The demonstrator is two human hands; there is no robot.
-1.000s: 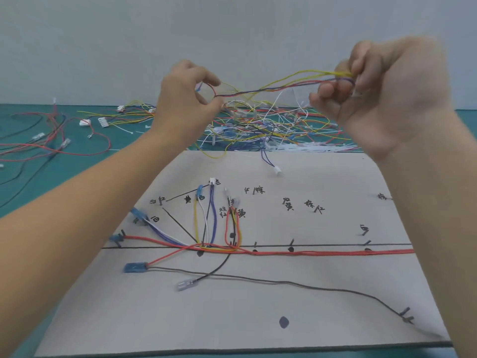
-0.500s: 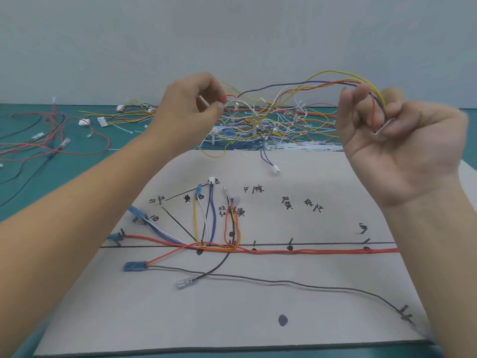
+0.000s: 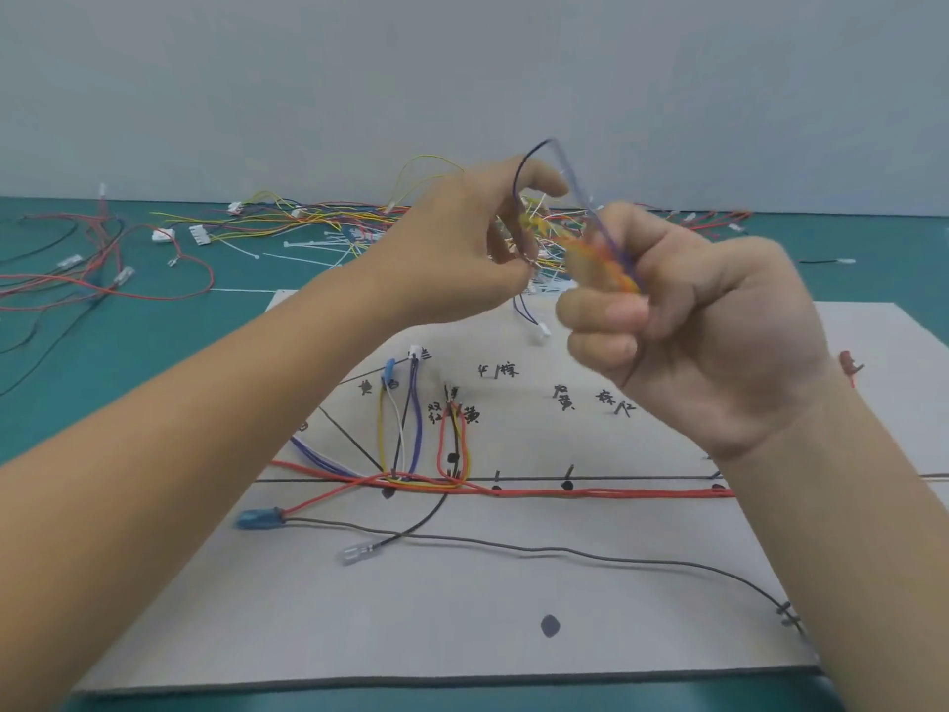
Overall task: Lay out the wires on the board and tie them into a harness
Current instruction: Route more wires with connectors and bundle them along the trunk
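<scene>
From the head camera, the left hand (image 3: 462,249) and right hand (image 3: 708,331) are hanging close together above the board (image 3: 513,634). Both are pinching one blurry bunch of wires (image 3: 608,262). Its purple wire (image 3: 517,169) is looping upward. On the board, a red wire (image 3: 616,491) is lying left to right.

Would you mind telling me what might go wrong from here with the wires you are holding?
The purple loop arching above the left hand and right hand could snag in the loose wire pile just behind. Lowering the held bundle may nudge the laid red wire off its line on the board.
</scene>
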